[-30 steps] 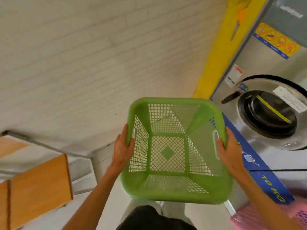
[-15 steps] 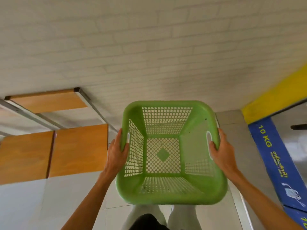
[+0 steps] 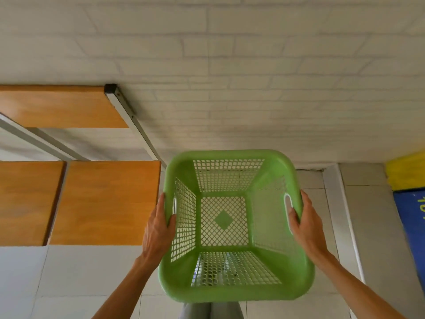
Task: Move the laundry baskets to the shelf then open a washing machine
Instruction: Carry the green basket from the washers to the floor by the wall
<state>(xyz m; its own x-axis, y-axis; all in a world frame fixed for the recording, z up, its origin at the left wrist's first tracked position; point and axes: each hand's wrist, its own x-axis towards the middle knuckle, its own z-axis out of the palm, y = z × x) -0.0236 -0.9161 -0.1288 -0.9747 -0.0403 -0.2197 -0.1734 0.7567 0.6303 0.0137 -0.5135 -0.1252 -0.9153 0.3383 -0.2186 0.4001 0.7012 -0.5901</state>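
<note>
An empty green plastic laundry basket (image 3: 230, 157) with mesh walls hangs in front of me, held off the floor. My left hand (image 3: 158, 226) grips its left handle slot and my right hand (image 3: 303, 224) grips the right one. The shelf (image 3: 103, 201) with orange wooden boards and a grey metal frame stands to the left, its nearest board right beside the basket's left rim. A higher shelf board (image 3: 57, 107) sits behind it. No washing machine is in view.
A white brick wall (image 3: 253, 77) fills the background. Pale floor tiles (image 3: 69, 279) lie below. At the right edge are a yellow panel (image 3: 407, 171) and a blue panel (image 3: 411, 226). My legs show under the basket.
My view has swung left, away from the washing machine and pink basket, which left the frame. The shelf has come nearer, to the basket's left. Both hands keep their grip.
</note>
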